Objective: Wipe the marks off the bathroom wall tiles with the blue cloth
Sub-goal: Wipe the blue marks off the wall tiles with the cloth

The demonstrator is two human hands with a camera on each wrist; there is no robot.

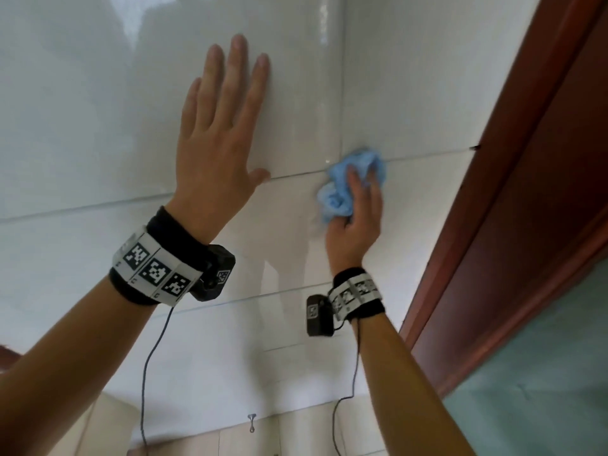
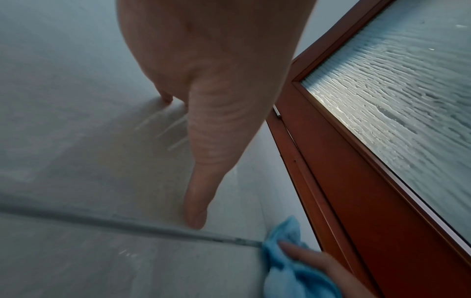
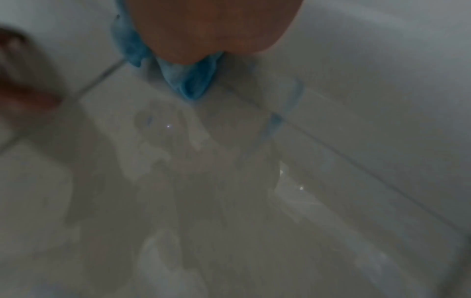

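Left hand [image 1: 214,149], fingers straight, flat on glossy white wall tiles [image 1: 82,110]; right hand [image 1: 357,222] fingers clamped on crumpled blue cloth [image 1: 345,185].

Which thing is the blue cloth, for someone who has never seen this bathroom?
Start at the red-brown door frame on the right, then move left onto the glossy white wall tiles. The blue cloth is bunched under the right hand where the grout lines cross. It is the only blue, soft, crumpled thing there.

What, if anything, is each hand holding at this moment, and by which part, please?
The right hand holds the bunched blue cloth by its middle, pressed to the wall tiles. The left hand holds nothing, lying flat on them.
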